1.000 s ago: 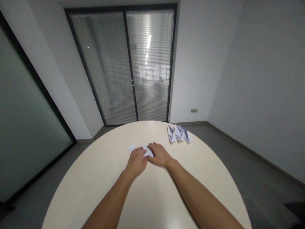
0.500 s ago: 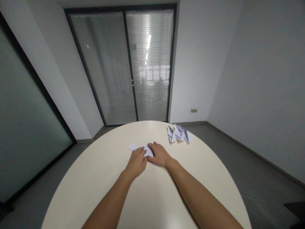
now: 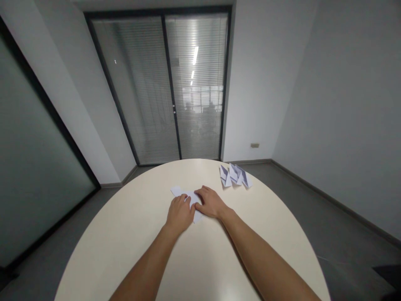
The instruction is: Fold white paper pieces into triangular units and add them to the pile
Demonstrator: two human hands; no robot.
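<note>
A small white piece of folded paper lies on the round table between my hands. One flap sticks out at its upper left and a pointed part shows below my thumbs. My left hand is closed on its left part, fingers bent over the paper. On the other side, my right hand grips its right part with curved fingers, the thumb close to my left thumb. Parts of the paper are hidden beneath both hands.
Several folded white paper pieces stand close together near the table's far right edge. The cream round table fills the foreground. Beyond it are a glass door with blinds and grey walls with a small outlet plate.
The paper has turned slightly, its upper-left flap shifting right and up, and more of its lower point shows. My left hand has slid a little left; my right hand barely moved.
</note>
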